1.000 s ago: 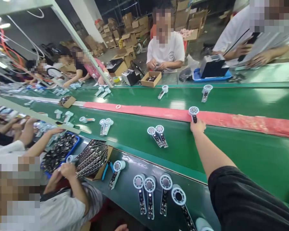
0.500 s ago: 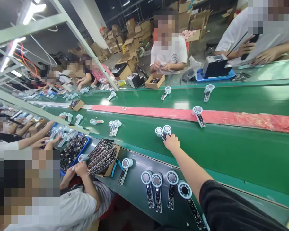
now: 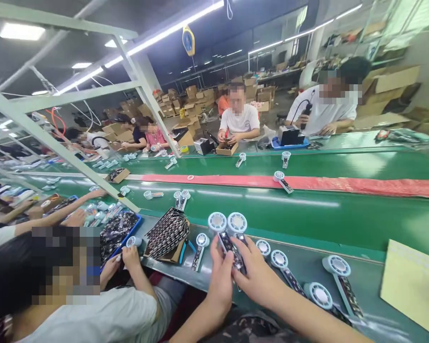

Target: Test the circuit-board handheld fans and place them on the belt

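Two light-blue handheld fans, their handles open on dark circuit boards, are held up side by side above the bench edge. My left hand (image 3: 220, 278) is closed around the handle of the left fan (image 3: 217, 222). The right fan (image 3: 237, 222) has its handle in my right hand (image 3: 255, 271), fingers wrapped around it. My fingers hide parts of both handles. To the right of my hands, several similar fans lie on the bench, among them one fan (image 3: 279, 259) close to my right wrist and another fan (image 3: 338, 266) farther right.
A box of stacked circuit strips (image 3: 168, 233) and blue-handled pliers (image 3: 183, 251) lie left of my hands. A co-worker (image 3: 103, 305) sits close on the left, near a blue tray (image 3: 139, 224) of dark parts. Beyond runs a green conveyor (image 3: 307, 214); yellow board (image 3: 411, 286) stands right.
My right hand has come back from the conveyor with two fans, now held close to me. My left hand has come into view, gripping one of them. The view has turned and tilted up.
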Tool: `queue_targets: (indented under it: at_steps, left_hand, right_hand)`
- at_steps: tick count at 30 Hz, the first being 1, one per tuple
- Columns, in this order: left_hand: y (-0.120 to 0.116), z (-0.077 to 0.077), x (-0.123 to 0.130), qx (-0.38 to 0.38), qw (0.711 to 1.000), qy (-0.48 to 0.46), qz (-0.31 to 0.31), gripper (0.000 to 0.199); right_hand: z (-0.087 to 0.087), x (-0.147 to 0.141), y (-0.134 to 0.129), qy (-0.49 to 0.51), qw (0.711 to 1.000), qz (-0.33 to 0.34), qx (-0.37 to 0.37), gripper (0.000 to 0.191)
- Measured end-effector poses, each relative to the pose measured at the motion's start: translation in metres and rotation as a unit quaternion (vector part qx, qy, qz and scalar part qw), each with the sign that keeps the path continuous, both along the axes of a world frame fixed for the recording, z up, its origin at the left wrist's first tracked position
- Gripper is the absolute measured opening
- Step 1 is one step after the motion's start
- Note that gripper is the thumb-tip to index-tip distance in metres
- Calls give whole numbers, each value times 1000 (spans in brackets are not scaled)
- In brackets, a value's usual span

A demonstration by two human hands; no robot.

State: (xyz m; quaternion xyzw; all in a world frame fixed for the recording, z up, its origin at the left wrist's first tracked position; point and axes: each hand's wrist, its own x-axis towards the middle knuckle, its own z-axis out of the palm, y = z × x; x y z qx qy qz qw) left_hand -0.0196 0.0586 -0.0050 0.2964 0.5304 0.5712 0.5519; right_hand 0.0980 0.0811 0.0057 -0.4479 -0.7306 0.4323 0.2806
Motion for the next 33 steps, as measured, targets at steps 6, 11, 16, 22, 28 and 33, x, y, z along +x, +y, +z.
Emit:
queue_targets:
  at_steps: [6, 11, 16, 22, 28, 33]
  left_hand:
    - [-20, 14, -5, 47, 997, -38, -50, 96]
    - [-29, 27, -9, 69, 986, -74, -133, 85]
    - [-28, 40, -10, 29, 978, -78, -189, 65]
    - [-33, 42, 8, 49, 969, -127, -208, 57]
    - [-30, 44, 27, 71, 968, -104, -219, 59]
    - [-31, 43, 49, 82, 973, -88, -196, 60]
  right_hand:
    - [-18, -6, -39, 273, 953, -127, 39, 47]
    - [3, 0, -54, 482, 836, -244, -97, 69]
    - [35, 9, -62, 545, 782, -258, -158, 56]
    - [37, 13, -68, 552, 773, -285, -129, 58]
    - [28, 35, -66, 533, 788, -287, -109, 53]
    - [23, 59, -63, 527, 785, -293, -139, 55]
